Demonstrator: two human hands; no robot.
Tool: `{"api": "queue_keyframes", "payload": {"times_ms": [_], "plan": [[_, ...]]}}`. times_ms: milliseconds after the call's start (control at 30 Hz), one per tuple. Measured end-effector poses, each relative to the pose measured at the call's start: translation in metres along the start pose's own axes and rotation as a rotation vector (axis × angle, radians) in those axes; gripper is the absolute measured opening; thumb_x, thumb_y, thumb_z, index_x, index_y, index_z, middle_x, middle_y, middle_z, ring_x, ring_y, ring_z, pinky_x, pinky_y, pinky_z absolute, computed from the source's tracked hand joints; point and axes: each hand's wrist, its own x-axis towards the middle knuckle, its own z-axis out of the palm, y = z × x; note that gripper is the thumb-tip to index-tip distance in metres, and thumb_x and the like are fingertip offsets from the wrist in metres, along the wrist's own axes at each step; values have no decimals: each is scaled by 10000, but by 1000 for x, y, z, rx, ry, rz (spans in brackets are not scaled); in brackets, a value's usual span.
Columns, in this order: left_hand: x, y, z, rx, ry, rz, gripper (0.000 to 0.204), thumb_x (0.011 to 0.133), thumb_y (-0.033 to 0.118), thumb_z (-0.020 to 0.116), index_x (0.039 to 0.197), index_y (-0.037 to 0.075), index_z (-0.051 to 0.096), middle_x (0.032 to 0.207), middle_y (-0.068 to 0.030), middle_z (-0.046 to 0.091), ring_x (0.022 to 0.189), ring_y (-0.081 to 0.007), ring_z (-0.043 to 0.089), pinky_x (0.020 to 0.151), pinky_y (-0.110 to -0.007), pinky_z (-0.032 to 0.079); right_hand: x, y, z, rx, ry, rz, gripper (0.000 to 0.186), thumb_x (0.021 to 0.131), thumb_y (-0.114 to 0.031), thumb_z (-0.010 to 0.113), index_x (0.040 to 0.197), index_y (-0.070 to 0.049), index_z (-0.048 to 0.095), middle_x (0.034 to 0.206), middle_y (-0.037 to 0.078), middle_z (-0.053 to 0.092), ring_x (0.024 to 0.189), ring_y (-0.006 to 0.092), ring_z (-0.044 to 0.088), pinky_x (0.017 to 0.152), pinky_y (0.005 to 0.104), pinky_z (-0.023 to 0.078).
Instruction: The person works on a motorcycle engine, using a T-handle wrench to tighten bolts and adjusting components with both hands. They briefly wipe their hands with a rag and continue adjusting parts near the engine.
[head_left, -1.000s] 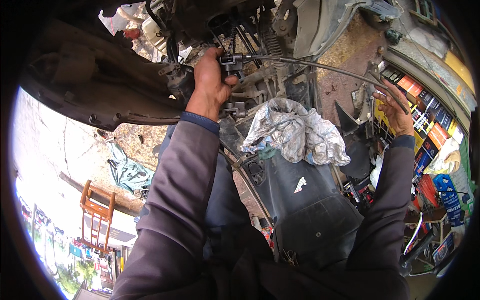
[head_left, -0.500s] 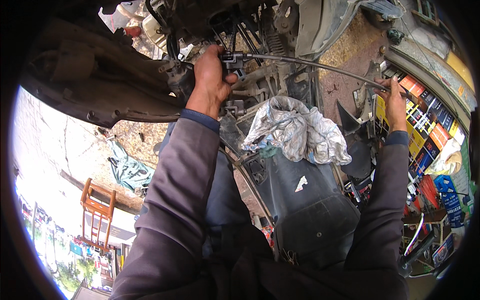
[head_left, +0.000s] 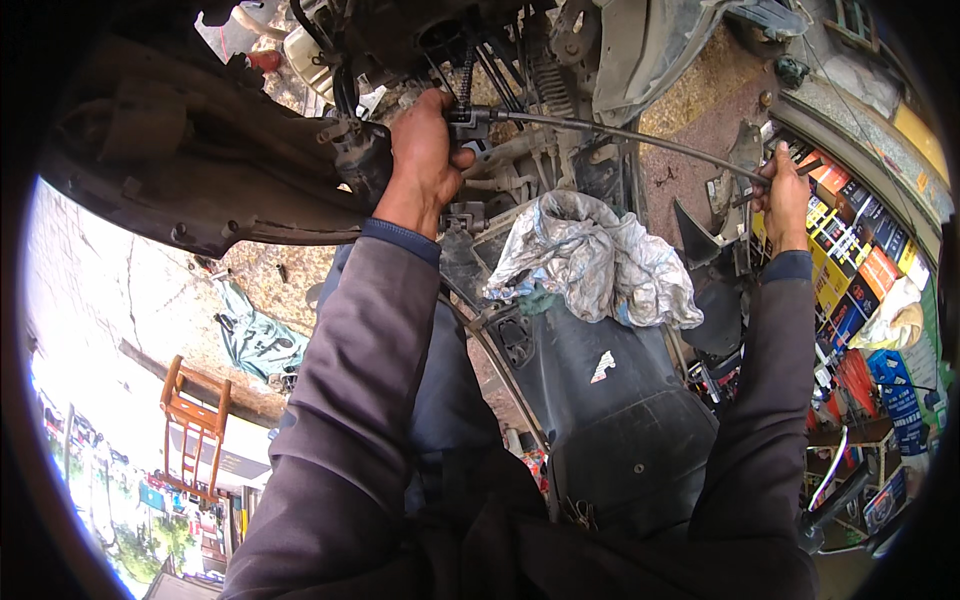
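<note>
My left hand (head_left: 425, 155) is closed on a dark metal clamp fitting (head_left: 476, 122) among the exposed parts of a scooter, beside black cables and a small coil spring. A long thin metal rod (head_left: 640, 135) runs rightward from that fitting. My right hand (head_left: 785, 205) grips its far end, where a short dark crosspiece pokes out between the fingers. Below the rod, a crumpled, stained white cloth (head_left: 590, 255) lies on the scooter's black plastic body (head_left: 630, 440). A large dark body panel (head_left: 200, 170) extends left of my left hand.
Stacked colourful boxes (head_left: 850, 240) line the right side along a curved ledge (head_left: 845, 125). A wooden chair (head_left: 190, 425) stands at lower left. A green cloth (head_left: 255, 335) lies on the cracked pavement. Loose dark plastic pieces (head_left: 690, 225) lie right of the white cloth.
My right hand has risen and shifted slightly left, turning as it grips the rod's end. My left hand stays at the fitting, almost unmoved.
</note>
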Motion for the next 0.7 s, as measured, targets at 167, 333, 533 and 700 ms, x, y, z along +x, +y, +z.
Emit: {"api": "queue_keyframes", "payload": {"times_ms": [167,333,533,700], "plan": [[1,-1,-1,3,-11,5,147,860,179,510,849,39,551,733,-54,531,514,-162,516,354,-277,317,-2,-8,4,-78,37,17,470,970,-450,491,664,-94,469,533,42,504,406,126,422,341,275,286],[1,-2,-1,8,-3,8,153,861,179,510,848,33,552,732,-54,531,519,-162,526,350,-280,317,-4,-17,6,-162,37,32,488,970,-463,482,649,-95,465,529,39,497,402,123,407,331,276,255],[-4,1,2,14,-2,7,153,861,178,508,851,32,553,735,-57,534,520,-164,530,345,-273,318,-4,-21,7,-210,19,51,484,969,-469,475,659,-98,463,524,34,484,399,119,397,330,268,238],[-6,2,3,66,-18,-28,141,921,204,445,917,82,515,786,-22,493,580,-114,443,399,-245,256,2,-26,3,-275,-11,104,478,961,-494,487,675,-113,445,522,15,457,384,103,389,324,250,227]]}}
